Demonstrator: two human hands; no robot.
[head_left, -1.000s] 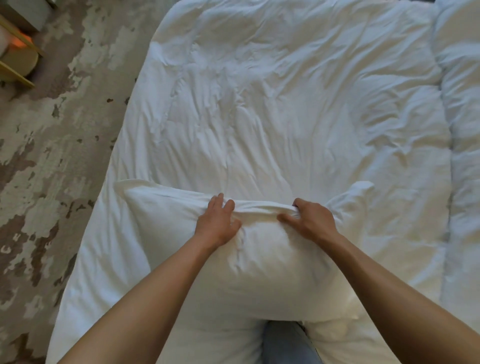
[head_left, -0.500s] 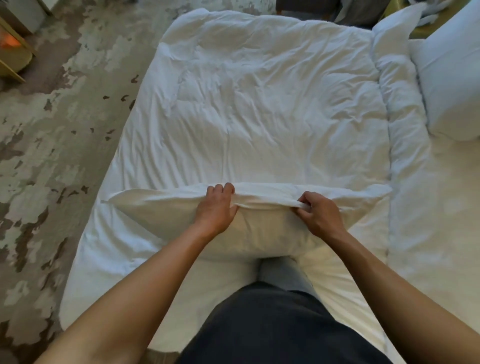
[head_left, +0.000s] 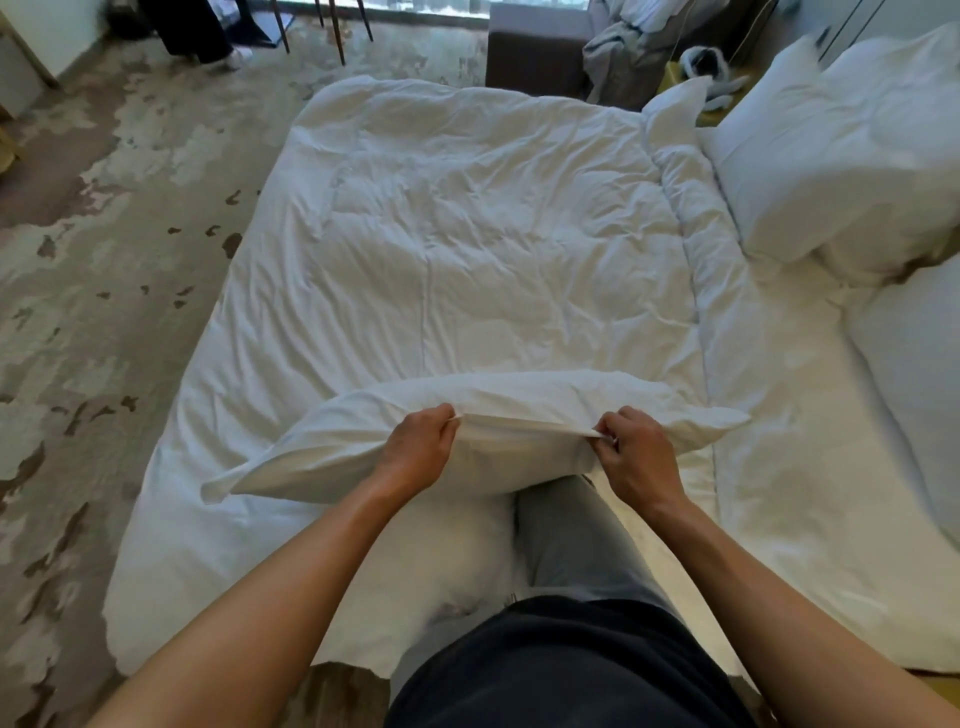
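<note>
Two hands are on record in the head view, both engaged on one white pillow (head_left: 337, 452). The left hand (head_left: 418, 447) and right hand (head_left: 636, 452) each pinch the upper seam of the pillowcase. Their fingers are curled tight round a fold of cloth, and the edge is pulled taut between them.

Judged step: lifting the pillow by its long edge to shake the filling down into the case. The next move calls for an even grip on both sides and a clean lift, since the lower part rests against the person's grey trouser leg (head_left: 566, 535).

Location: the pillow is held over the near end of the white duvet (head_left: 467, 234), its left corner drooping on the carpet (head_left: 93, 291) side.

Condition: plump, lightly creased, no stains seen.

Further pillows (head_left: 831, 156) are stacked well apart at right.
</note>
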